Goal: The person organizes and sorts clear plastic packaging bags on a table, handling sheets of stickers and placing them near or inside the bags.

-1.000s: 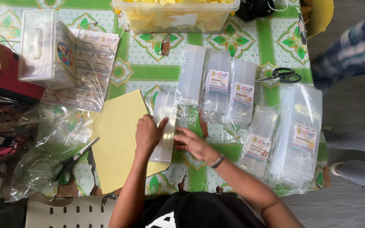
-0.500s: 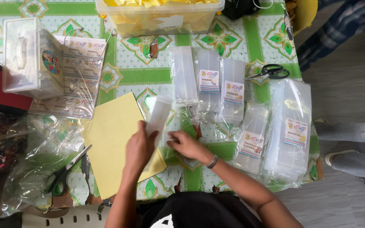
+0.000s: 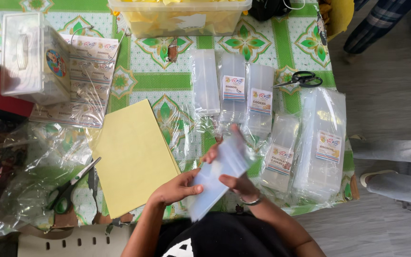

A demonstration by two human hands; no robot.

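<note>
Both hands hold a clear plastic bag, blurred and tilted, just above the table's near edge. My left hand grips its lower left side with the thumb on top. At its right side my right hand, with a bracelet on the wrist, holds it with fingers behind the plastic. A yellow paper stack lies left of the hands. Clear packs with labels lie in a row beyond them.
A yellow-filled clear tub stands at the far edge. Black scissors lie at the right, green-handled scissors at the left. A clear box sits on label sheets. Another person's legs stand right of the table.
Both hands lifted the clear bag off the table and drew it toward me, tilting it. The view shifted slightly.
</note>
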